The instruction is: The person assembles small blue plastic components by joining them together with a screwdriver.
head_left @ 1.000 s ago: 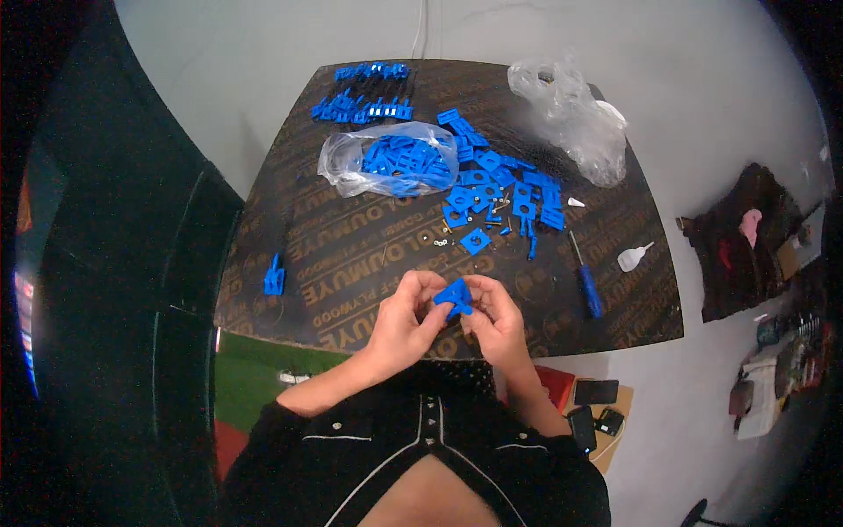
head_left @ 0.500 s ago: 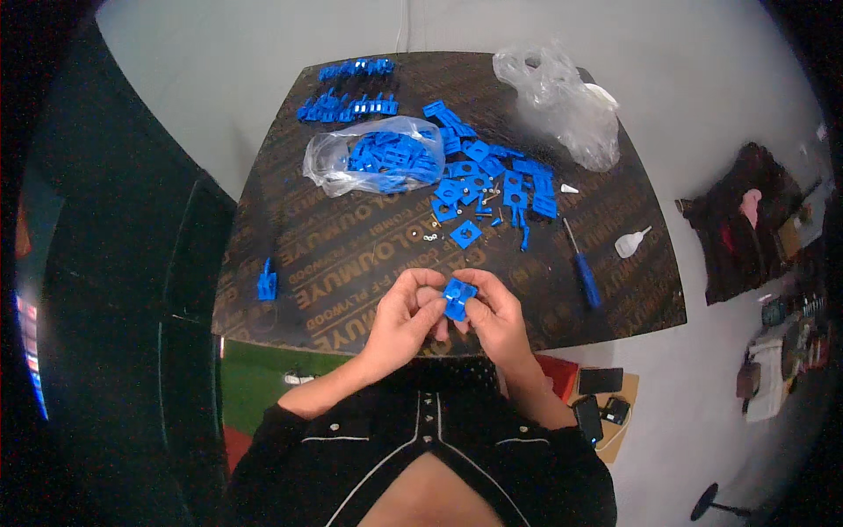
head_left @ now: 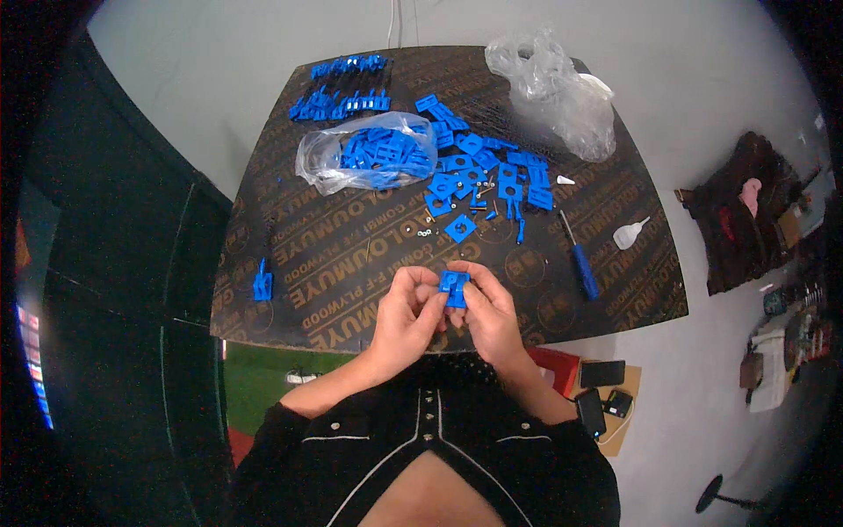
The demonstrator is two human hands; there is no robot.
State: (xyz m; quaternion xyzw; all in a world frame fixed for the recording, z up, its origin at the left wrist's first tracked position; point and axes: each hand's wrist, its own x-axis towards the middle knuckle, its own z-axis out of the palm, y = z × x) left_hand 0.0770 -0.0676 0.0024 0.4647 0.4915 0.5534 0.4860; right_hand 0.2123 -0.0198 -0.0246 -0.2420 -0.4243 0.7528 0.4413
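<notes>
The left hand, fingers curled, pinches the left side of a small blue plastic part, and the right hand pinches its right side. The part looks squarish, with a raised piece on its face; it sits between both thumbs, over the dark table's near side.

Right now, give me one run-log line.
Left hand: holds blue plastic part | Right hand: holds blue plastic part | Table: blue-handled screwdriver, white nozzle bottle
</notes>
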